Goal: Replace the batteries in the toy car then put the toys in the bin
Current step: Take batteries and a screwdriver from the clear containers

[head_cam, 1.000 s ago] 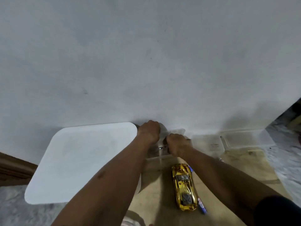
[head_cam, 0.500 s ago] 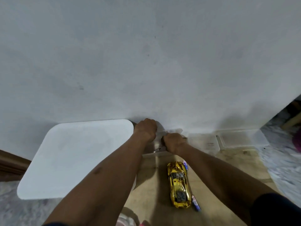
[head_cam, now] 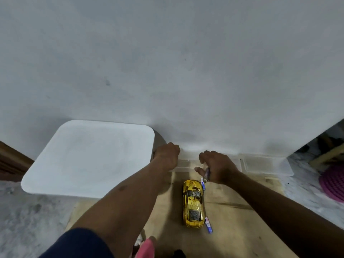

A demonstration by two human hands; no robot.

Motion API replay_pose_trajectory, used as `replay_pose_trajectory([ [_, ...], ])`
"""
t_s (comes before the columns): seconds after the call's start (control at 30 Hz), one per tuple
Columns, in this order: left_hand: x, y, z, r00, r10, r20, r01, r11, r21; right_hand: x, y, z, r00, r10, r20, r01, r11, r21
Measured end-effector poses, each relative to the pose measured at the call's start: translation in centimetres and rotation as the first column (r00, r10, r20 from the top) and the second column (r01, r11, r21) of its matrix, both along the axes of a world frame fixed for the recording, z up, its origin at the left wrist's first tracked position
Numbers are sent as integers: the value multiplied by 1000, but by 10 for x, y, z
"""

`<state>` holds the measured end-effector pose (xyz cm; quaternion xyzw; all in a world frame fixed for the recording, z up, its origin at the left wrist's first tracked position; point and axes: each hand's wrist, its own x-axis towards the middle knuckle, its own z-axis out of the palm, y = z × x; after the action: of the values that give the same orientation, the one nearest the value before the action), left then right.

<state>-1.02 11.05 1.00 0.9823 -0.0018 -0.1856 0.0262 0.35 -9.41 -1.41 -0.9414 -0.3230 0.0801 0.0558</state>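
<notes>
Car (head_cam: 193,203), glossy gold chrome, low and sleek, lies on the matte tan board (head_cam: 232,220), a blue battery (head_cam: 208,224) just beside; right hand (head_cam: 219,168) pinches a slim cylinder (head_cam: 207,174); left hand (head_cam: 167,155) is curled, its hold impossible to tell.

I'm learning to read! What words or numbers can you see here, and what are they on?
No text can be read here.
Near battery beside the toy car: printed label, too blurred to read.
Far battery: label too blurred to read.
</notes>
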Motion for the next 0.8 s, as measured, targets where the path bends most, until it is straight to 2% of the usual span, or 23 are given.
replay_pose_trajectory([
  [0.07,-6,-2,-8,1000,-26,9,26,999,30,7,7,-2,1000,-18,9,19,999,-45],
  [0.23,-14,-5,-29,997,-67,44,63,995,83,18,31,-17,996,80,41,-68,969,-239],
  [0.43,-12,-5,-38,992,-127,6,123,976,180,16,42,-32,994,76,84,-52,965,-256],
  [0.63,-8,-8,-43,995,-102,18,96,977,193,17,31,-38,999,51,7,-50,989,-140],
  [0.8,-29,-18,-36,999,27,26,-27,999,21,9,6,-15,989,-54,-140,69,993,100],
])
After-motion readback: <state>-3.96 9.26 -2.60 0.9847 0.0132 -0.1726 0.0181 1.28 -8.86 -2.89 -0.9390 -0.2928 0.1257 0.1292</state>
